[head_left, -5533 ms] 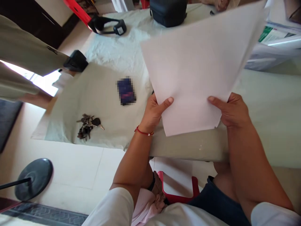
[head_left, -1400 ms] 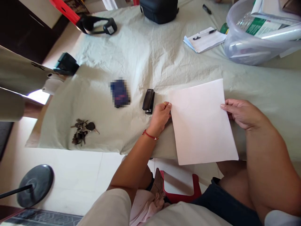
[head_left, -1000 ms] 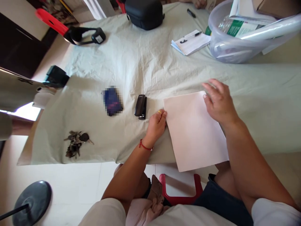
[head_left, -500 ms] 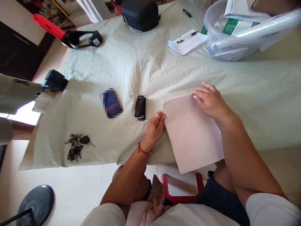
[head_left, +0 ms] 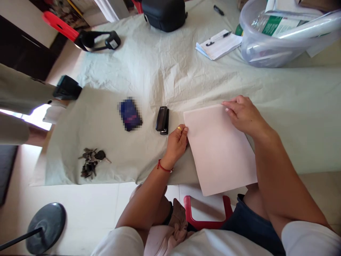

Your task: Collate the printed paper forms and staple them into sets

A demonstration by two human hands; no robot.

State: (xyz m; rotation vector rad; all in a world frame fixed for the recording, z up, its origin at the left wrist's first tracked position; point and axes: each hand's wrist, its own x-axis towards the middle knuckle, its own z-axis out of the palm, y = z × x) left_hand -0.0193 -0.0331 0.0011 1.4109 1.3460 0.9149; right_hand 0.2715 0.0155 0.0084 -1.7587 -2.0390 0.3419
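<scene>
A stack of white paper (head_left: 218,149) lies on the pale green tablecloth (head_left: 165,74), its near end hanging over the table edge. My left hand (head_left: 178,141) pinches the stack's left edge with curled fingers. My right hand (head_left: 243,113) rests flat on the far right corner of the stack, fingers together. A black stapler (head_left: 162,120) lies just left of my left hand.
A blurred dark blue item (head_left: 130,113) and a bunch of keys (head_left: 92,161) lie to the left. At the back are a notepad with a pen (head_left: 218,44), a clear plastic tub (head_left: 282,39), a black case (head_left: 163,14) and a headset (head_left: 98,39). Another person's sleeve (head_left: 23,92) reaches in from the left.
The paper came down from being held up in the air onto the table. My right hand moved from its right edge to its far corner. My left hand stays at the left edge.
</scene>
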